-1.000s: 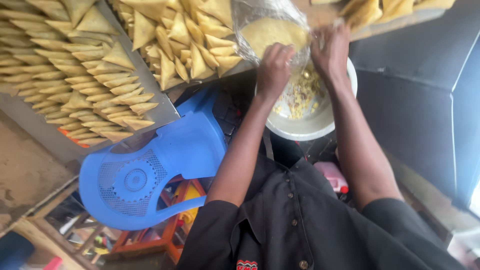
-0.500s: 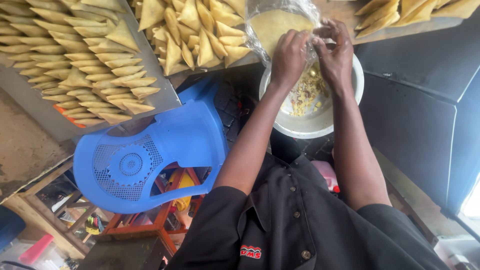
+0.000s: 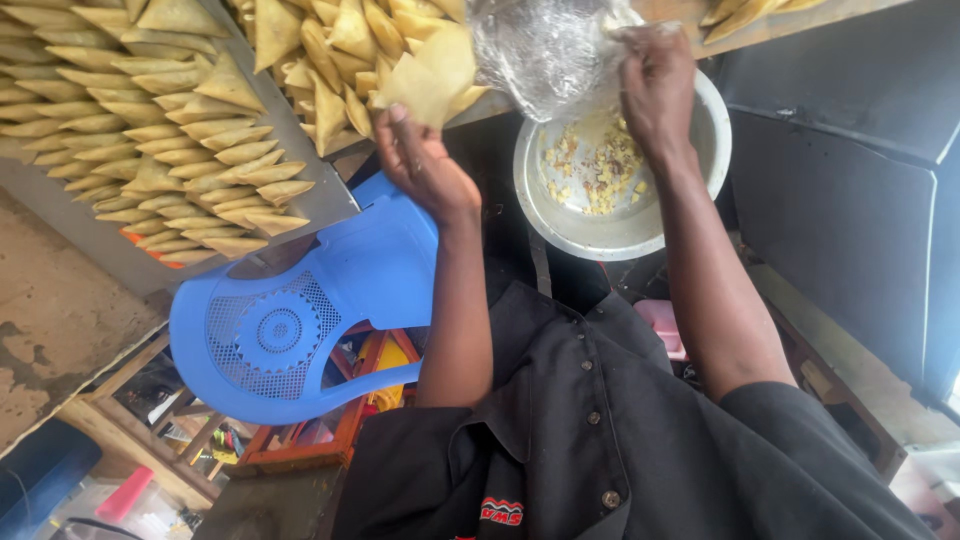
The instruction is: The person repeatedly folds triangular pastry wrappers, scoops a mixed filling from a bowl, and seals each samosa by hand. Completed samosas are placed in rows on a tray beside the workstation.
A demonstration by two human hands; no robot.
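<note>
My left hand (image 3: 420, 165) holds a thin pale pastry sheet (image 3: 432, 78) by its lower edge, lifted beside a heap of folded triangular pastries (image 3: 330, 50). My right hand (image 3: 657, 85) grips crinkled clear plastic wrap (image 3: 545, 50) just above a white bowl (image 3: 690, 200). The bowl holds a little crumbly yellow and brown filling (image 3: 595, 170). Both forearms reach up from my dark shirt.
A metal tray (image 3: 320, 195) on the left carries several rows of folded pastries (image 3: 150, 130). A blue plastic chair (image 3: 290, 320) lies below the tray. An orange wooden crate (image 3: 340, 430) sits under the chair. A dark panel (image 3: 850, 180) stands at the right.
My left hand has left the bowl and moved to the left with a pastry sheet in it. The right hand stays at the plastic wrap. The view has drawn closer.
</note>
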